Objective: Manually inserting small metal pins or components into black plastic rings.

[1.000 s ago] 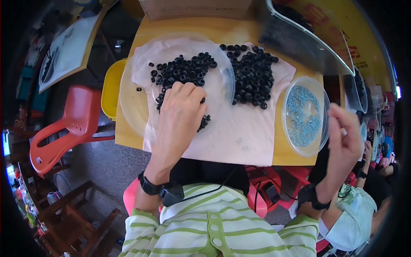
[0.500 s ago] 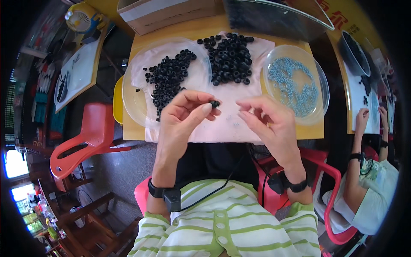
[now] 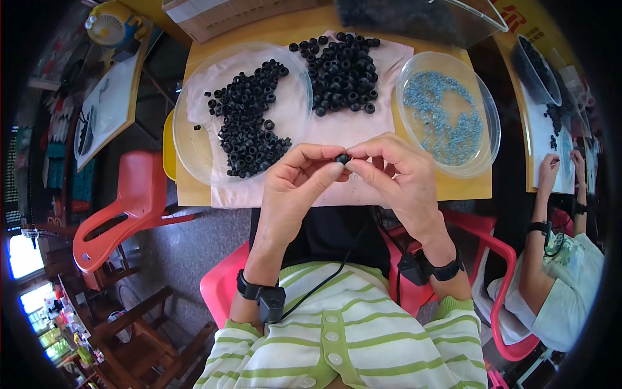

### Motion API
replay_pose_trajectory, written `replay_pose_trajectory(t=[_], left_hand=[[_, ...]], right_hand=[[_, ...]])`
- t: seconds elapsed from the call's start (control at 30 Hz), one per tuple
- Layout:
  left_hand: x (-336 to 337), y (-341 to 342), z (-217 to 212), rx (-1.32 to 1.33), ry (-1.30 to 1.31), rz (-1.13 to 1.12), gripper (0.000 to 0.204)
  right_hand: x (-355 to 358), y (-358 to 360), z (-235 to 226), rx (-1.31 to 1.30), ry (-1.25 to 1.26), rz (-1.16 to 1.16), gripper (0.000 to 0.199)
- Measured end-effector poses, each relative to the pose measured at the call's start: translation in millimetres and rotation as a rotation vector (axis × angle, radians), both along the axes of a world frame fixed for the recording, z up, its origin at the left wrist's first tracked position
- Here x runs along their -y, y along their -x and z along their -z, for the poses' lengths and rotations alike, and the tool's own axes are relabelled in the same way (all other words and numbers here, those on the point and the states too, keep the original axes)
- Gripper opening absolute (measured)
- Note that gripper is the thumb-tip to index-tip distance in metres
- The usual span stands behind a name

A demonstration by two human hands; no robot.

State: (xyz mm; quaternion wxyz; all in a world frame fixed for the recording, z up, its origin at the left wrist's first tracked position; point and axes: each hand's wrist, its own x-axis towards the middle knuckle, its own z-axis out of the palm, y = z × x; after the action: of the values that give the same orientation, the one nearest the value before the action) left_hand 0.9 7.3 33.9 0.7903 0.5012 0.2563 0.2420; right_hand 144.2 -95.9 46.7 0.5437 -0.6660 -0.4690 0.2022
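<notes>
The person's left hand [image 3: 295, 185] and right hand [image 3: 405, 181] are hovering over the near edge of the tabletop [image 3: 468, 187], fingertips close together, thumbs and forefingers pinching, other fingers curling, both forearms [image 3: 267, 245] slanting inward.

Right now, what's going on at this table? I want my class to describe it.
A person is working bare-handed. The left hand has a small black piece in its grip, and the right hand's fingertips are at its other side; whether they hold anything tiny cannot be told. Black pieces lie in a clear round tray to the left, with a black pile on pink cloth beyond the hands. A clear dish of tiny blue pieces sits to the right.
</notes>
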Motion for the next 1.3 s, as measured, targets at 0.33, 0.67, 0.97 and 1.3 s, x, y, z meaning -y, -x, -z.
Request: replay_pose_trajectory(t=[0.33,0.67,0.97,1.3], left_hand=[[-5.4,-6.3,2.9,-0.154,-0.268,-0.022,0.025],[-6.1,-3.8,10.3,-0.183,-0.374,-0.045,0.023],[-6.0,23.4,6.2,0.028,-0.081,-0.11,0.021],[5.6,31.2,3.7,0.079,0.058,-0.104,0.023]], right_hand=[[-6.2,-2.6,19.1,-0.445,0.081,0.015,0.008],[-19.3,-7.8,27.4,0.223,0.089,0.213,0.016],[-10.2,-6.2,9.9,0.574,0.186,-0.025,0.013],[-20.0,-1.2,2.4,0.784,0.247,-0.264,0.026]])
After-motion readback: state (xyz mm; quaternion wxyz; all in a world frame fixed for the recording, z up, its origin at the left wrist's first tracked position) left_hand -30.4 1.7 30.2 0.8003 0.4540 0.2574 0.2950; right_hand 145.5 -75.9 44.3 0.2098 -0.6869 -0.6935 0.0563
